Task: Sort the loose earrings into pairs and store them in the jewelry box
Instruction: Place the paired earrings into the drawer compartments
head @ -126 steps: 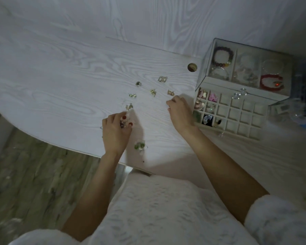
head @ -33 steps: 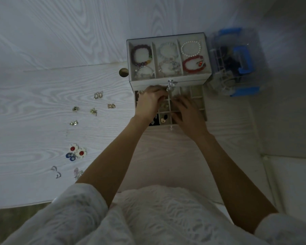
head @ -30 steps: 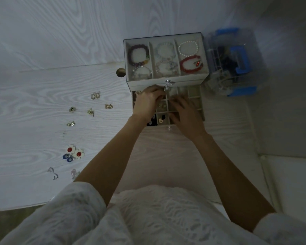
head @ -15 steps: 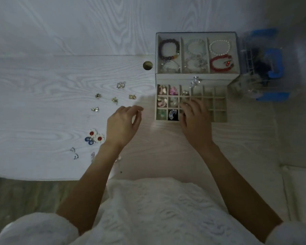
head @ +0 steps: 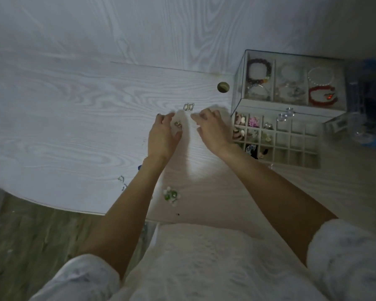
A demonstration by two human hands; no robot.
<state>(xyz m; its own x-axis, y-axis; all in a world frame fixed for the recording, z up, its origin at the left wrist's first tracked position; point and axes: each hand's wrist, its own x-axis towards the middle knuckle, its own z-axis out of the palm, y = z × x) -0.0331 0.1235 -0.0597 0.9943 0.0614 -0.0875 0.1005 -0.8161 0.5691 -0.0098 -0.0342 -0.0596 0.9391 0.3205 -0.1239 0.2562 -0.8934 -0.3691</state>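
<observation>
Earrings loose on white wood-grain table [head: 74, 118], left of jewelry box [head: 278, 135]. Gold pair [head: 188, 107] lies side by side just beyond both hands. Small gold earring [head: 178, 124] sits between L hand's thumb and fingers; can't tell if touching. Green/white flower earrings [head: 170, 194] near table's front edge, just beside L forearm. Clear ones [head: 122, 181] further left, mostly blurred.

Left hand [head: 163, 135]: over table, fingers spread and loosely bent, cupped round the small gold piece, no grip visible. Right hand [head: 213, 129]: fingers relaxed, slightly apart, tips down near table, holding nothing visible.

Box drawer [head: 291, 146] pulled out, grid compartments; left columns hold earrings, right ones bare. Top tray w/ bracelets [head: 258, 72] under clear cover. Cable hole [head: 223, 87] just left of box.
</observation>
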